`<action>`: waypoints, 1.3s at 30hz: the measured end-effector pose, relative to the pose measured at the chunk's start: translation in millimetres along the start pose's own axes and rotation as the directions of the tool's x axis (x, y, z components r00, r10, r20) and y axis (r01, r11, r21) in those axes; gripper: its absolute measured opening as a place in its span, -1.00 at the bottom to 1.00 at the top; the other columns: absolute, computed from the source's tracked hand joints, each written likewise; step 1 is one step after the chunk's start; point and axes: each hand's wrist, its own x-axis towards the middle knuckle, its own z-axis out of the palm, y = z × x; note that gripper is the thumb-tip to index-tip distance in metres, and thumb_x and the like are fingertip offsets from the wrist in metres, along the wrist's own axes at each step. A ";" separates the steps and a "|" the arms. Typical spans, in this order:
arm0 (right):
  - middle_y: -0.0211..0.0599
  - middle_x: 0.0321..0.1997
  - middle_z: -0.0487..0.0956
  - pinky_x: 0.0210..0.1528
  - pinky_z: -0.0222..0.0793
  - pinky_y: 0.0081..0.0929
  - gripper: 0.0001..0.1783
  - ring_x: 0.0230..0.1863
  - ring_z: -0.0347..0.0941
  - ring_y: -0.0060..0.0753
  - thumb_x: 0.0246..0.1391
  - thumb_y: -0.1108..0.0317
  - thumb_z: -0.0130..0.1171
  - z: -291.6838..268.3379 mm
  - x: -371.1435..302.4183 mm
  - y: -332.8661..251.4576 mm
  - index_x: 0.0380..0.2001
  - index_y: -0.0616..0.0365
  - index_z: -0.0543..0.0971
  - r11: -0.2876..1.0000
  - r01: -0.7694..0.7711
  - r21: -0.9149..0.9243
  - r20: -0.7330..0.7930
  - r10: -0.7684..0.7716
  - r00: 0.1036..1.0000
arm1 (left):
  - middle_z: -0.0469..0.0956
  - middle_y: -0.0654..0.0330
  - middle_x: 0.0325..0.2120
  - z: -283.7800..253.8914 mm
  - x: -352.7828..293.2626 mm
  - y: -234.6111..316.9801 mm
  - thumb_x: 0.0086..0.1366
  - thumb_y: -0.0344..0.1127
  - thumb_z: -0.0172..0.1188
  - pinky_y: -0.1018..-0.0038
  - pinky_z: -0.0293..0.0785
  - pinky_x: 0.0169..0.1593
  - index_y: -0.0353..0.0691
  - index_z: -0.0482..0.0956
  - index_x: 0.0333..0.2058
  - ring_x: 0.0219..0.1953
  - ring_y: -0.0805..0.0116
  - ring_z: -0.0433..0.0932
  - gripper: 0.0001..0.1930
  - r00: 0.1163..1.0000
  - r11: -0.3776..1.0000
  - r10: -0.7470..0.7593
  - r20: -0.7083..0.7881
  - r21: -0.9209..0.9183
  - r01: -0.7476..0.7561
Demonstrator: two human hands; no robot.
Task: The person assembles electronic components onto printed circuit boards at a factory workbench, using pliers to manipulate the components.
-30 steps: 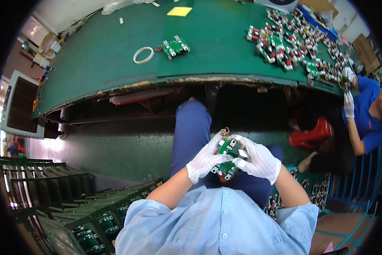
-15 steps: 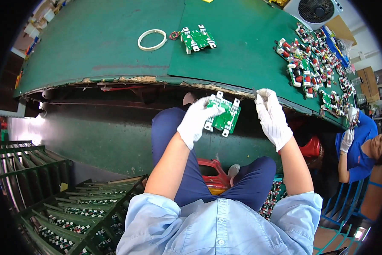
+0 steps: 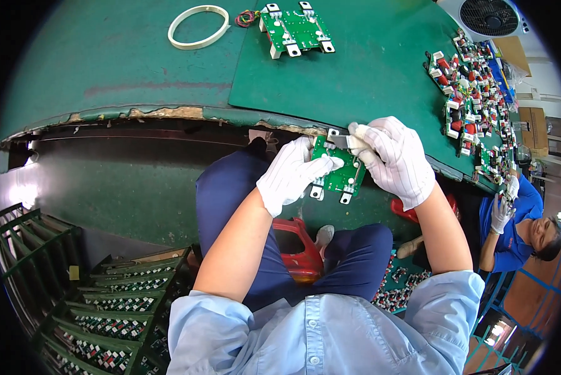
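In white gloves, both my hands meet at a green circuit board [image 3: 341, 178] held just off the table's near edge, above my lap. My left hand [image 3: 293, 177] grips its left side, thumb lying across the top face. The board has white blocks and metal tabs with holes at its corners. Pinched in my right hand [image 3: 398, 164] is a small flat grey metal blade [image 3: 341, 142], its end against the board's upper tab. My fingers cover part of the blade. A similar circuit board [image 3: 300, 32] with a coiled wire bundle [image 3: 247, 19] sits on the table.
A cream ring [image 3: 173, 31] lies on the green table [image 3: 137, 69], whose near edge is chipped. Many assembled boards [image 3: 471, 106] crowd its right side, near a fan [image 3: 490, 17]. A co-worker [image 3: 518, 219] in blue sits at right. Green racks [image 3: 115, 300] with boards stand lower left.
My right hand has moved left to the board, bringing the metal blade onto its upper tab. The left hand still holds the board. The view has shifted nearer the table.
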 end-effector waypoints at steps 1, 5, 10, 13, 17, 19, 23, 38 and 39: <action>-0.35 -0.50 0.44 -0.50 0.33 -0.44 -0.67 -0.46 0.40 -0.31 -0.25 0.40 0.17 2.7 1.0 3.7 -0.28 0.07 0.48 0.997 0.069 -0.016 -0.007 -0.069 0.998 | 0.42 0.05 -0.46 0.6 -0.4 -3.0 0.01 -0.30 0.10 0.37 0.26 -0.52 -0.17 0.53 -0.30 -0.51 0.21 0.39 -0.76 0.989 0.984 0.149 -0.024 0.102 -0.145; -0.41 -0.51 0.40 -0.58 0.27 -0.48 -0.72 -0.48 0.37 -0.38 -0.28 0.39 0.18 0.4 6.4 9.4 -0.36 0.03 0.47 0.972 0.191 -0.138 0.140 -0.172 0.975 | 0.40 0.08 -0.51 8.2 -1.7 -16.5 -0.02 -0.30 0.05 0.38 0.22 -0.54 -0.12 0.55 -0.31 -0.53 0.17 0.33 -0.75 0.938 0.907 0.342 -0.059 0.283 -0.313; -0.38 -0.48 0.42 -0.56 0.27 -0.46 -0.63 -0.48 0.39 -0.29 -0.41 0.49 0.25 -2.7 11.2 15.1 -0.37 0.04 0.50 0.981 0.196 -0.010 0.158 -0.192 0.969 | 0.42 0.01 -0.62 1.7 3.1 -3.2 0.04 -0.13 0.09 0.33 0.29 -0.47 -0.29 0.56 -0.45 -0.57 0.09 0.38 -0.70 0.994 0.995 0.088 -0.061 0.050 -0.085; -0.38 -0.48 0.41 -0.55 0.26 -0.45 -0.67 -0.48 0.37 -0.28 -0.41 0.49 0.25 -4.6 13.4 17.1 -0.41 0.04 0.50 0.985 0.163 0.055 0.172 -0.171 0.970 | 0.40 -0.01 -0.58 3.5 0.5 -5.4 0.05 -0.14 0.11 0.31 0.29 -0.47 -0.30 0.53 -0.44 -0.56 0.05 0.38 -0.71 0.998 1.000 0.023 -0.055 0.015 -0.022; -0.39 -0.42 0.37 -0.58 0.26 -0.45 -0.79 -0.44 0.33 -0.32 -0.34 0.34 0.21 -5.5 17.5 17.4 -0.52 0.00 0.45 0.990 0.141 0.017 0.269 -0.140 0.953 | 0.38 0.13 -0.56 10.8 -5.3 -15.3 -0.07 -0.34 0.14 0.40 0.22 -0.54 -0.12 0.56 -0.33 -0.55 0.21 0.32 -0.76 0.974 0.964 0.202 -0.099 0.195 -0.180; -0.39 -0.43 0.37 -0.57 0.26 -0.45 -0.79 -0.44 0.32 -0.32 -0.35 0.34 0.21 -5.8 16.2 18.2 -0.52 0.00 0.45 0.989 0.147 0.020 0.264 -0.147 0.953 | 0.39 0.12 -0.55 13.1 -6.2 -17.3 -0.06 -0.34 0.13 0.40 0.22 -0.53 -0.12 0.56 -0.33 -0.54 0.20 0.33 -0.76 0.954 0.939 0.274 -0.121 0.247 -0.239; -0.40 -0.44 0.36 -0.57 0.26 -0.46 -0.79 -0.44 0.32 -0.32 -0.37 0.34 0.21 -5.9 18.1 15.4 -0.54 0.01 0.44 0.990 0.141 -0.002 0.243 -0.136 0.960 | 0.38 -0.07 -0.62 8.7 -1.0 -8.8 0.04 -0.18 0.13 0.29 0.29 -0.49 -0.40 0.42 -0.48 -0.57 0.01 0.39 -0.68 0.995 0.999 0.024 -0.094 0.035 -0.021; -0.40 -0.46 0.37 -0.57 0.27 -0.45 -0.79 -0.44 0.34 -0.31 -0.36 0.32 0.22 -7.5 19.8 20.9 -0.52 0.00 0.47 0.988 0.149 0.049 0.278 -0.157 0.948 | 0.42 0.08 -0.52 16.2 -5.9 -16.8 -0.09 -0.41 0.16 0.39 0.25 -0.57 -0.15 0.53 -0.37 -0.56 0.19 0.37 -0.79 0.944 0.957 0.266 -0.193 0.169 -0.235; -0.40 -0.46 0.37 -0.57 0.27 -0.45 -0.79 -0.44 0.34 -0.31 -0.36 0.32 0.22 -7.6 20.1 20.5 -0.52 0.00 0.47 0.988 0.149 0.049 0.281 -0.157 0.947 | 0.42 0.09 -0.52 15.2 -6.8 -13.2 -0.09 -0.41 0.16 0.40 0.25 -0.56 -0.15 0.54 -0.38 -0.55 0.20 0.37 -0.79 0.964 0.970 0.206 -0.165 0.165 -0.179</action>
